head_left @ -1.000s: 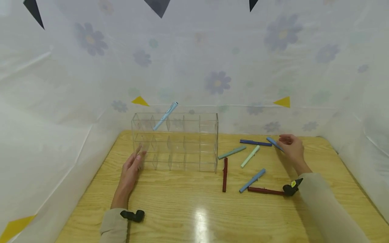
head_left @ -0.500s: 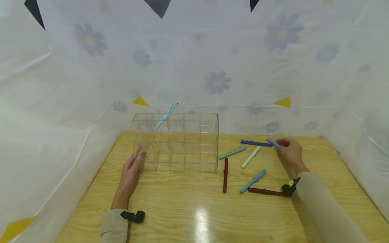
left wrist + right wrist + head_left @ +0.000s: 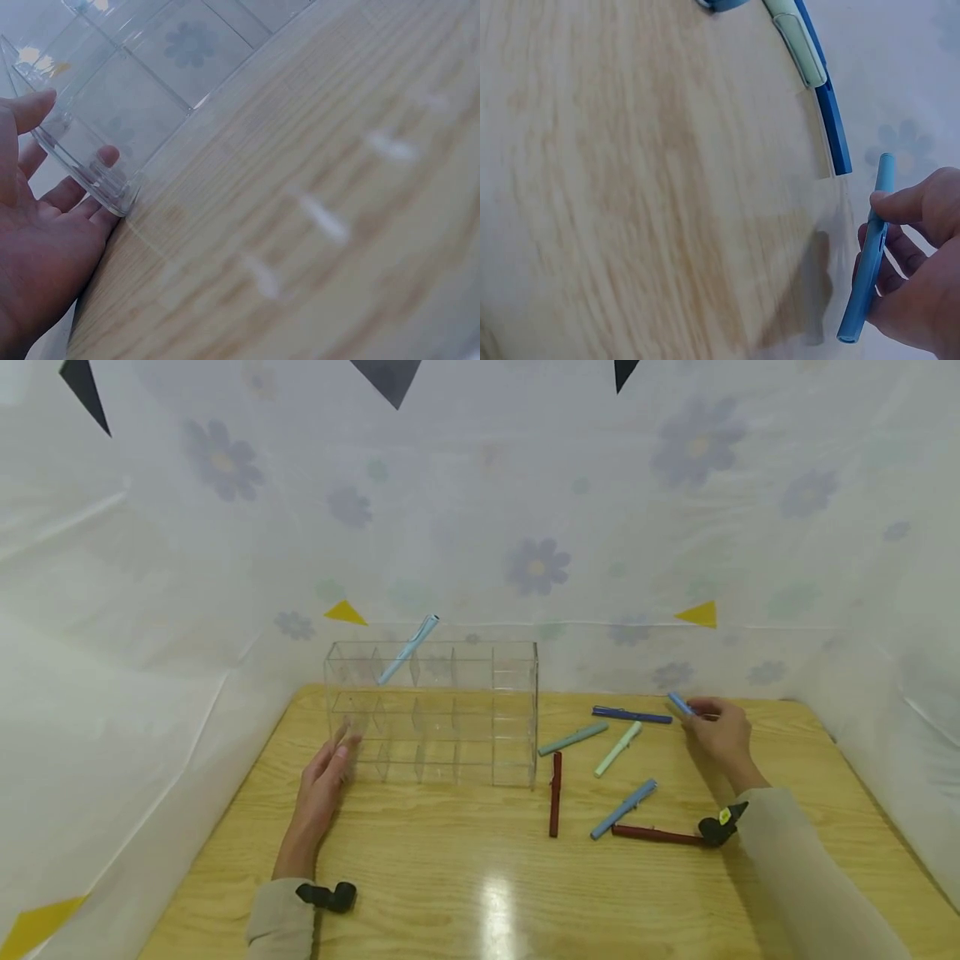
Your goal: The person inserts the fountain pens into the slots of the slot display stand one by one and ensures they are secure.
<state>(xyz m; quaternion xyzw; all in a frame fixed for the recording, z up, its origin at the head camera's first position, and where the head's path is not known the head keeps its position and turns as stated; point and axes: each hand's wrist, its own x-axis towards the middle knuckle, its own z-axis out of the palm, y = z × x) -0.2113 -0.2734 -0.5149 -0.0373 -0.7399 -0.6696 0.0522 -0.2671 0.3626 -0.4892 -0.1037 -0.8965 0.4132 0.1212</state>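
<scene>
My left hand (image 3: 324,777) holds the left side of a clear acrylic organizer (image 3: 513,772) divided into compartments. In the left wrist view the thumb lies at its front edge, with the other fingers behind the clear side wall. A light-blue pen (image 3: 408,650) leans out of the organizer's top row, tilted to the right. My right hand (image 3: 722,735) pinches a blue pen (image 3: 868,262) between thumb and fingers, at the back right of the table. A dark-blue pen (image 3: 632,715) lies just left of that hand, near a pale-green pen (image 3: 618,749).
Right of the organizer lie a grey-green pen (image 3: 573,739), a dark-red pen (image 3: 556,795) and another blue pen (image 3: 624,810). A second dark-red pen (image 3: 656,834) lies partly under the right wrist in the head view. A white flowered curtain (image 3: 600,527) encloses the wooden table (image 3: 420,877).
The blue pen in my right hand has shifted slightly right and back, its far end now farther from the dark-blue pen. My left hand and the organizer stay put.
</scene>
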